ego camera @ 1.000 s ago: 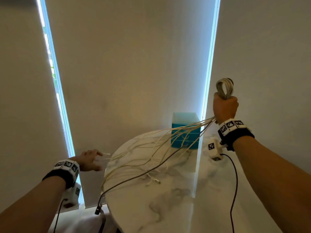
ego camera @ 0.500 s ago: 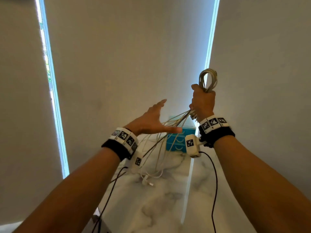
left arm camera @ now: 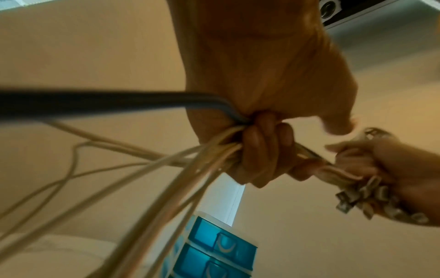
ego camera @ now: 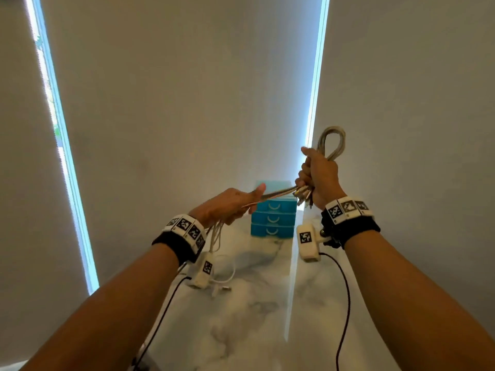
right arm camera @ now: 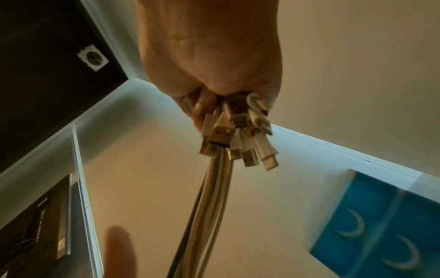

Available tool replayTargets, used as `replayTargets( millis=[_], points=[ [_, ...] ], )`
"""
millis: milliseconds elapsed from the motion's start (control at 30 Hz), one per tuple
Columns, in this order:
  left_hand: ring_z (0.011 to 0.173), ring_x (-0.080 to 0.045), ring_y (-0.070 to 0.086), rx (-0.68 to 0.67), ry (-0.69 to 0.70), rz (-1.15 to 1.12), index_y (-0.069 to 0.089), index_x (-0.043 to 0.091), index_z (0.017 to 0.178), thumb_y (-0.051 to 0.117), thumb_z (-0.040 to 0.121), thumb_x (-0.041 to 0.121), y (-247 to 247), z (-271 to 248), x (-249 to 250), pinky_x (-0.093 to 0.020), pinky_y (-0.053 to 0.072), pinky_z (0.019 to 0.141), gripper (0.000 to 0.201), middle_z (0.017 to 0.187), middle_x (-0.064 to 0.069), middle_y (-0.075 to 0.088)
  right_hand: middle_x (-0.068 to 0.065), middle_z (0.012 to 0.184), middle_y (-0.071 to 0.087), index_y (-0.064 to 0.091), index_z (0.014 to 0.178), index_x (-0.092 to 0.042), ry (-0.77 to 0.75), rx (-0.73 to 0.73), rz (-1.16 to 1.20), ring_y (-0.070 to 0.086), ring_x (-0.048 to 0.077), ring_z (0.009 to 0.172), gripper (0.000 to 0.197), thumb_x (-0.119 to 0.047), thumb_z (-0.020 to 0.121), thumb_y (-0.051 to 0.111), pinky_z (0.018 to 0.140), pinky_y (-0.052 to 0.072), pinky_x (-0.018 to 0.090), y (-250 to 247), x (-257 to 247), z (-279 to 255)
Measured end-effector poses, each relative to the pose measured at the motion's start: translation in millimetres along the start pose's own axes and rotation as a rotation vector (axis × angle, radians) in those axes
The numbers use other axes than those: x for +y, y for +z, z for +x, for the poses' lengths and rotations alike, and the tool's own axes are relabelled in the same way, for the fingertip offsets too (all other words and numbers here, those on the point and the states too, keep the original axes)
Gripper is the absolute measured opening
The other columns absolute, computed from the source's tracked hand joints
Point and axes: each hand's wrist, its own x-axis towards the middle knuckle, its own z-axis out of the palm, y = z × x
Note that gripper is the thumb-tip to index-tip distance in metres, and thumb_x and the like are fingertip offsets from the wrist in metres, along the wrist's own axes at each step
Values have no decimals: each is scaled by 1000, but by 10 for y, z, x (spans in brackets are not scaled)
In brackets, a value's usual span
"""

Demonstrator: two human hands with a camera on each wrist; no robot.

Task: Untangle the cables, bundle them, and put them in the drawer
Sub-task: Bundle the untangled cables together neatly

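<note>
We see our right hand (ego camera: 320, 178) raised above the tabletop (ego camera: 241, 317), fingers (ego camera: 302, 180) wrapped tight around a bundle of pale cables (ego camera: 330, 141). The cables loop upward past the fist, and their plug ends (right arm camera: 238, 143) hang below it. From there the strands run level toward the left into our left hand (ego camera: 227, 207), whose fingers (left arm camera: 264, 150) curl around them; the loose lengths droop down to the marble tabletop. A blue drawer unit (ego camera: 273, 218) with three closed drawers stands beyond, at the far edge. Both wrists wear bands with black-and-white square markers (ego camera: 348, 207); no readable writing shows.
</note>
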Motion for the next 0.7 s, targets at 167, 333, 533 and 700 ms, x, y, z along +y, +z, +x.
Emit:
replayTargets(
  millis=[167,333,533,700],
  points=[
    [78,-17,65,143,-73,523,67,31,85,19,104,78,203,70,-178,-37,55,81,70,84,7,70,1,57,53,57,78,-15,1,162,-255,52,17,42,39,-47,99,65,49,46,31,-137,492,-19],
    [61,-14,64,545,69,855,68,33,69,44,100,65,483,263,-265,-32,57,65,51,63,7,67,10,80,73,72,92,-12,54,171,-415,66,22,61,69,-80,81,65,55,52,31,-405,1034,-59],
    [43,-11,46,372,299,807,69,26,55,53,93,61,702,534,-303,-25,36,52,54,45,8,52,-5,60,42,72,127,-23,366,-158,-170,32,8,52,89,-93,73,67,50,32,25,-611,1556,-316],
    [49,-8,53,187,290,693,66,32,57,49,107,59,898,739,-329,-25,42,58,60,52,11,57,2,69,34,66,98,-14,587,-414,26,28,11,56,92,-100,65,63,46,32,21,-628,1807,-403]
  ],
)
